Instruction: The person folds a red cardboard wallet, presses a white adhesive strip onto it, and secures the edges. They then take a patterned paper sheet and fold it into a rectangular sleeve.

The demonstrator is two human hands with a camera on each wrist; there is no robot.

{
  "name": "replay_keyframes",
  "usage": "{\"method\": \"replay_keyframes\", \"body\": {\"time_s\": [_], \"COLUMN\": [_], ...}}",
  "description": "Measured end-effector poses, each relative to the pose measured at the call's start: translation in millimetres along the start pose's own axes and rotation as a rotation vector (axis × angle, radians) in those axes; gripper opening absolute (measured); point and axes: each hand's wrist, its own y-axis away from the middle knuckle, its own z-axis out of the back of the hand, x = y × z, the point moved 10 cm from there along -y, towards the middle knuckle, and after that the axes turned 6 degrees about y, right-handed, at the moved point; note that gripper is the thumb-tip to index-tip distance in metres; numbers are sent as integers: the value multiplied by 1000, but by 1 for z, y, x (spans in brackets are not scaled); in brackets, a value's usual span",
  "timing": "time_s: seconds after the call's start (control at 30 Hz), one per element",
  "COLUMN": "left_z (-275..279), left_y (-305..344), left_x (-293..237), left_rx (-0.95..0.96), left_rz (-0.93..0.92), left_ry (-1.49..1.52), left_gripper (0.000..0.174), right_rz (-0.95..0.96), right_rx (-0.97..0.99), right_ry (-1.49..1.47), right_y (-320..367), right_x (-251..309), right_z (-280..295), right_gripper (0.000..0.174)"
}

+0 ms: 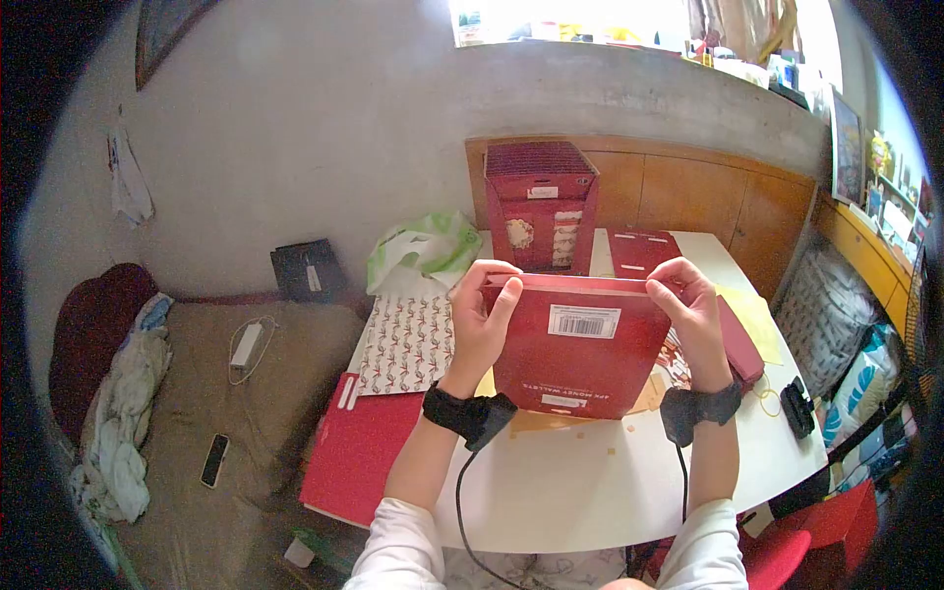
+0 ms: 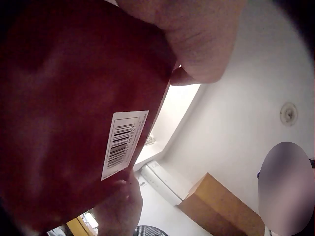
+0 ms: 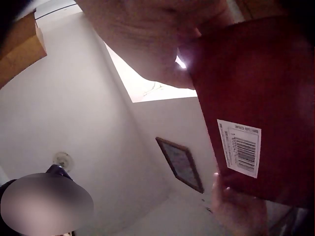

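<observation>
Left hand [image 1: 479, 320] and right hand [image 1: 694, 315] are gripping the red packet [image 1: 580, 354]. Only the head view is showing the table [image 1: 590, 492]; wrist views are cropping both hands.

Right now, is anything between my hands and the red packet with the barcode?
Nothing visible does. The left hand and the right hand grip the red packet by its top corners, holding it upright above the white table. The tall red box stands behind it.
</observation>
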Motion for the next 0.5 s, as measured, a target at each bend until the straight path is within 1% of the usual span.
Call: {"method": "replay_keyframes", "body": {"time_s": [0.03,0.07,0.13,0.17,0.23,0.27,0.33,0.37,0.43,0.47,0.5], "left_z": [0,-1,-2,-2,-1,0,0,0,0,0,0], "left_y": [-1,-1,-2,-2,-2,-2,-1,-1,0,0,0], "left_x": [-1,-2,1,1,9,7,12,11,13,12,13], "left_rx": [5,5,6,6,-9,-9,-12,-13,-14,-14,-14], "left_rz": [-2,-1,58,58,137,137,242,243,278,278,294], "left_ry": [-22,-21,0,-1,12,12,38,38,83,83,113], "left_gripper": [10,10,10,10,9,9,8,8,8,8,7], "right_rz": [38,38,126,126,158,158,193,193,301,301,259], "right_rx": [-7,-7,-24,-24,8,9,40,41,86,87,96], "right_ry": [35,35,26,26,42,41,118,118,275,275,258], "right_y": [0,0,0,1,1,1,0,0,3,4,4], "right_x": [3,4,16,17,21,20,21,21,33,35,32], "right_z": [1,0,-1,-1,-5,-4,-6,-5,-10,-10,-11], "right_gripper": [6,6,6,6,6,6,7,7,8,8,8]}}
